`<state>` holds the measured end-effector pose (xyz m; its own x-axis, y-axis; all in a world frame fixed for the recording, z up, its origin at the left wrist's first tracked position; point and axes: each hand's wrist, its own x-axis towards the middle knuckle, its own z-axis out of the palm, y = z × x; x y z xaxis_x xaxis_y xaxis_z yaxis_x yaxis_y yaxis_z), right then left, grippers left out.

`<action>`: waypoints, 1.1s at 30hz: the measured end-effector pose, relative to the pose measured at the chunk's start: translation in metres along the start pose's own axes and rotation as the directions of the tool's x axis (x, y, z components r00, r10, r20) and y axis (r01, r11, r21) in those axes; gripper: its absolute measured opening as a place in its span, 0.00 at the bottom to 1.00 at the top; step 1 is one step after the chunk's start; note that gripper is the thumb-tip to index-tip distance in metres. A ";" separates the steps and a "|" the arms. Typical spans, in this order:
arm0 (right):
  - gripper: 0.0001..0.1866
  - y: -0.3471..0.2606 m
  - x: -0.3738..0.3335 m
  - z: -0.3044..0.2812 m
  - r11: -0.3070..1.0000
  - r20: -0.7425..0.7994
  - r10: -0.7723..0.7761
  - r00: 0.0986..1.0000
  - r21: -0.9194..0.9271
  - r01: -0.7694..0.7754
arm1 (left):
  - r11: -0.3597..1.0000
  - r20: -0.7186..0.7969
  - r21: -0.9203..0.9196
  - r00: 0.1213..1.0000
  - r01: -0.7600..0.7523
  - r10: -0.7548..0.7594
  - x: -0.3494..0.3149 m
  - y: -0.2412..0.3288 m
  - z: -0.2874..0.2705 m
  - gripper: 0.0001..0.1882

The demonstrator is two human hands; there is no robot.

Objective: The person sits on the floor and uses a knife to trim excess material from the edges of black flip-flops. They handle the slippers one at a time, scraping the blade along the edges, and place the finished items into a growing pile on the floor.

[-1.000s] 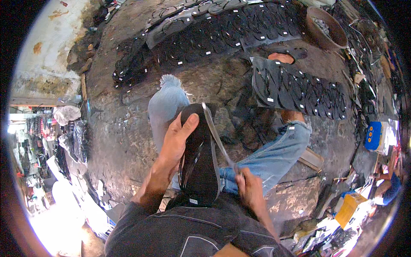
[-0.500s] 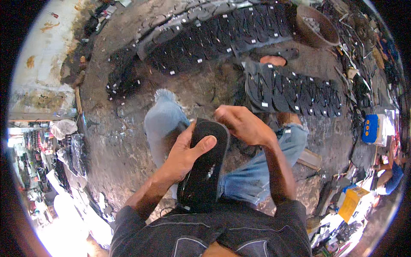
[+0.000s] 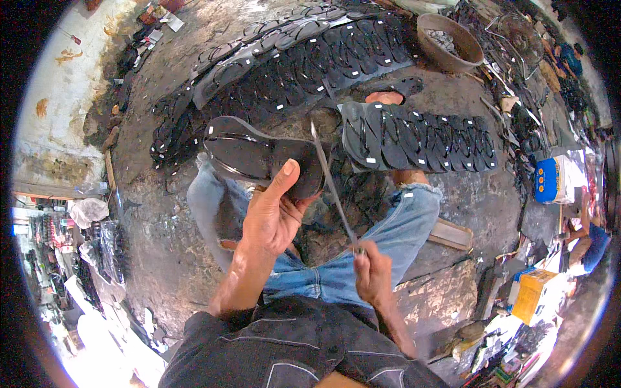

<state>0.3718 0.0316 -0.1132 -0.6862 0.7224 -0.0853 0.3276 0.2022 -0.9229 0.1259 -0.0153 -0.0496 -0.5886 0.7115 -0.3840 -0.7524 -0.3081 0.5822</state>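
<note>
A black sandal lies turned sideways above my left knee, its shiny strap facing up. My left hand is closed on one end of it, the thumb pressing on top. Low in front of my lap, my right hand is wrapped round the handle end of a long thin knife. The blade points away from me, its light tip past the sandal. In this view the blade runs beside the sandal's right end; whether it touches the edge I cannot tell.
Rows of black sandals lie across the floor ahead. Another row stands close to my right leg. A round basin sits far right, a blue-and-white container and yellow box at right. Another person's arm shows there.
The sandal has swung from lengthwise over my lap to sideways and farther out. My right hand has drawn back toward my body, and the knife now shows plainly.
</note>
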 end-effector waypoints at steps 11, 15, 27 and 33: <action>0.17 -0.013 0.031 -0.038 0.974 0.190 0.095 0.977 -0.221 -0.051 | 0.973 0.014 0.214 0.995 0.090 -0.095 -0.024 -0.015 -0.030 0.16; 0.17 -0.031 0.053 -0.052 0.963 0.363 0.156 0.919 -0.263 -0.059 | 0.950 0.037 0.298 0.993 0.093 -0.109 -0.034 -0.016 -0.042 0.24; 0.22 -0.003 0.106 0.036 0.873 -0.190 0.213 0.958 0.477 -0.100 | 0.785 0.005 0.481 0.894 0.391 -0.449 -0.044 -0.004 -0.016 0.25; 0.32 0.033 0.091 -0.038 0.625 -0.342 0.536 0.772 0.776 -0.091 | 0.936 -0.230 0.090 0.908 -0.339 0.351 0.061 0.134 -0.003 0.18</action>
<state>0.3449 0.1294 -0.1374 -0.1322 0.8919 -0.4325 -0.2367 -0.4521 -0.8600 -0.0115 -0.0145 0.0027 -0.8664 0.3925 -0.3088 -0.4781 -0.4733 0.7399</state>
